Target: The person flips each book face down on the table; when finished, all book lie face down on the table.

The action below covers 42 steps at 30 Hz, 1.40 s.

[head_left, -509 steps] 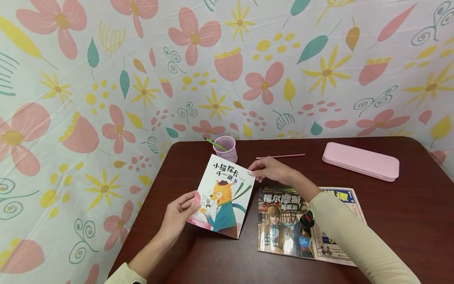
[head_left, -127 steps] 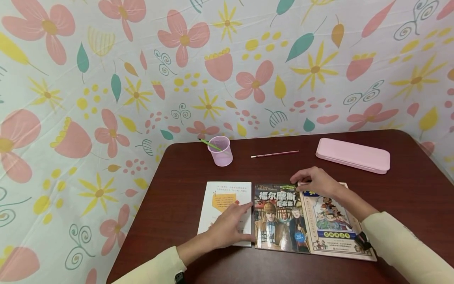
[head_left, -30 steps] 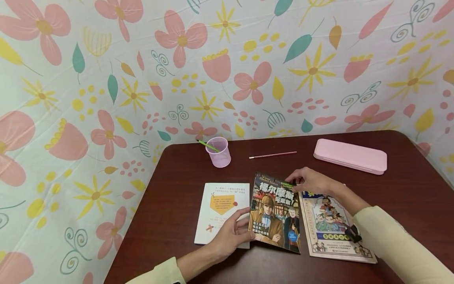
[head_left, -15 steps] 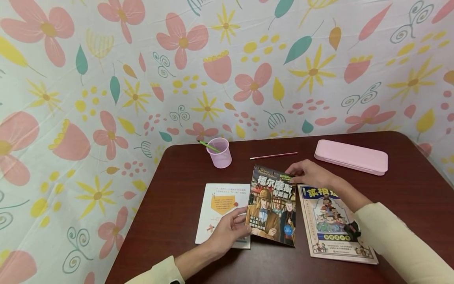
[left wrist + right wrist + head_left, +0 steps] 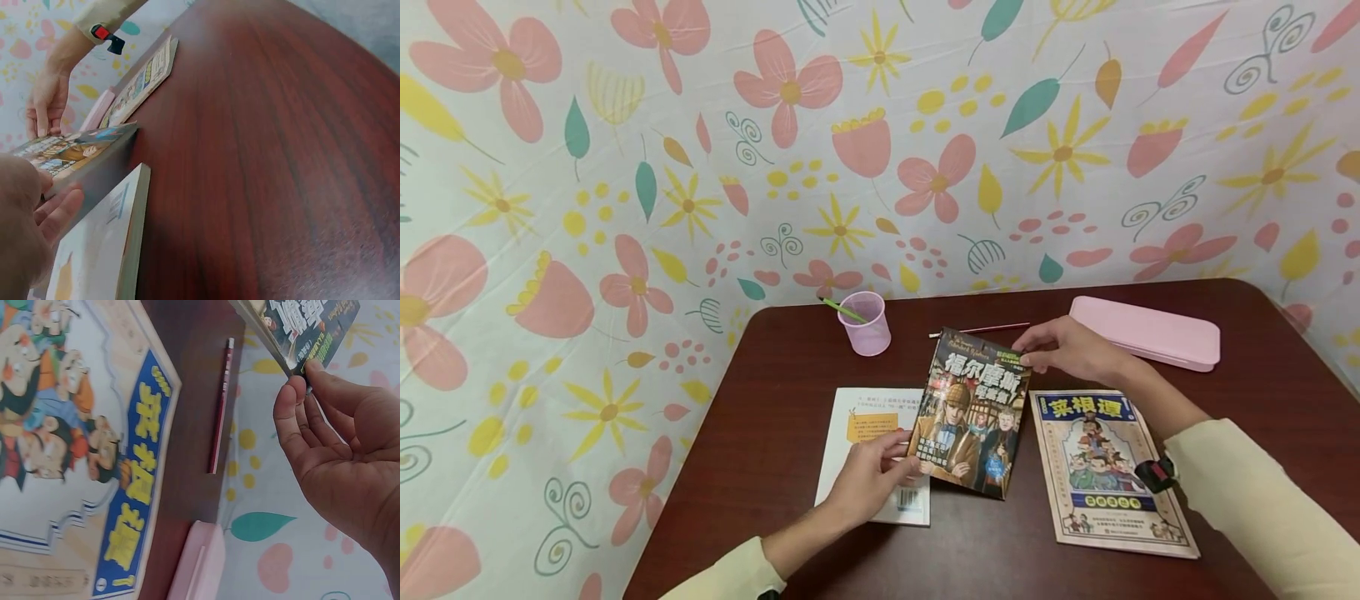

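Observation:
A dark-covered book (image 5: 967, 417) with a detective in a brown coat is held tilted above the table by both hands. My left hand (image 5: 871, 471) grips its lower left edge, thumb on the cover and fingers beneath. My right hand (image 5: 1063, 346) pinches the upper right corner between thumb and fingers, plain in the right wrist view. Partly under the held book in the head view lies a white book (image 5: 842, 467), back cover up, with an orange panel and a barcode. To the right a book with a blue title band (image 5: 1108, 475) lies flat on the table.
A lilac pen cup (image 5: 867, 329) holding a green pencil (image 5: 842, 310) stands at the back left. Behind the held book lies a red pencil (image 5: 992, 327). A pink pencil case (image 5: 1150, 332) is at the back right. A flowered cloth (image 5: 880, 167) hangs behind the table (image 5: 760, 400).
The detective book, earlier flat between the other two, has been lifted and carried left and up, overlapping the white book. The blue-banded book is more uncovered. The white book was turned back side up earlier.

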Available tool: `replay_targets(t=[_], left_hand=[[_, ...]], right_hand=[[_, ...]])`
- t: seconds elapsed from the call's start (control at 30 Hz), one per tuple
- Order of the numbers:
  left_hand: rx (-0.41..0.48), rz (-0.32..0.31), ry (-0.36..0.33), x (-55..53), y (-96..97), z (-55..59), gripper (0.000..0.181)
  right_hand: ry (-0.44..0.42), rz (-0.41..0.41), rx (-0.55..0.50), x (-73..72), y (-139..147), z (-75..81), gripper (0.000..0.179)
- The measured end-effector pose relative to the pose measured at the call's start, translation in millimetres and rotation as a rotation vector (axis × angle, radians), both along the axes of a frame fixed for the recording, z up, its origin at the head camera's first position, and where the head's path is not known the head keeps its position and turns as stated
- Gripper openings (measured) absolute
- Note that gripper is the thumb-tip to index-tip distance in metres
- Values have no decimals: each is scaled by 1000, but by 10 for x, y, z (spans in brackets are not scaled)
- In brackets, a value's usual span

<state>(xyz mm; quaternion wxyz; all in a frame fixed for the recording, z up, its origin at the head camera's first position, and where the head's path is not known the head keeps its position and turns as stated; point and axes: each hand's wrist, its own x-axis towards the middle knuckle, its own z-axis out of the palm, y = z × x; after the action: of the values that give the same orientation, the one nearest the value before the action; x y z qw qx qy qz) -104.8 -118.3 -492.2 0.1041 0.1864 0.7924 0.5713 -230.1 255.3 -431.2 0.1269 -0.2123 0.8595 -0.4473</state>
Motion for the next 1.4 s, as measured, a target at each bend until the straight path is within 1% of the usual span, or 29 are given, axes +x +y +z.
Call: replay_targets(t=[0.07,0.1,0.2,0.33,0.5,0.57,0.6,0.7,0.77,0.87,0.93,0.97,1.03,1.1,1.17,1.23,1.3,1.4], left_hand=[[-40,8,44,-18,-19,8,36],[-41,12,54,-28,-28,14,35],[0,23,56,-60,-50,32,32],[61,48,56,-92,-74,72,30],[99,88,82,-121,-105,134,27],[119,96,77,-132,-117,151,27],[133,98,68,-137,-121,160,27],[183,114,9,-158,-134,174,28],[218,137,-46,-169,-146,183,28],[287,191,-131,-187,-164,194,29],[307,240,-163,-195,-170,204,31],[323,262,-177,-199,-171,206,33],[322,303,-185,-207,-169,203,36],[320,332,-192,-215,-165,189,38],[337,344,-208,-219,-160,166,41],[362,344,-228,-220,-153,132,42],[385,346,-254,-216,-145,91,43],[383,353,-271,-188,-131,40,42]], right_hand=[[8,-8,3,3,2,39,27],[13,-13,5,5,3,57,27],[32,-25,3,9,12,99,25],[33,-50,-29,14,30,139,23],[27,-72,-66,26,64,191,23],[26,-80,-71,37,79,216,25],[27,-86,-71,42,85,224,26],[22,-118,-71,61,102,253,28],[17,-135,-76,69,109,260,30],[14,-135,-93,80,120,260,31],[20,-114,-107,77,120,240,31],[26,-99,-119,73,117,224,30],[38,-82,-147,70,104,193,29],[39,-70,-196,69,92,153,28],[27,-69,-246,71,78,113,28],[4,-80,-276,76,67,78,29],[-19,-99,-282,82,56,48,32],[-44,-122,-263,83,49,0,34]])
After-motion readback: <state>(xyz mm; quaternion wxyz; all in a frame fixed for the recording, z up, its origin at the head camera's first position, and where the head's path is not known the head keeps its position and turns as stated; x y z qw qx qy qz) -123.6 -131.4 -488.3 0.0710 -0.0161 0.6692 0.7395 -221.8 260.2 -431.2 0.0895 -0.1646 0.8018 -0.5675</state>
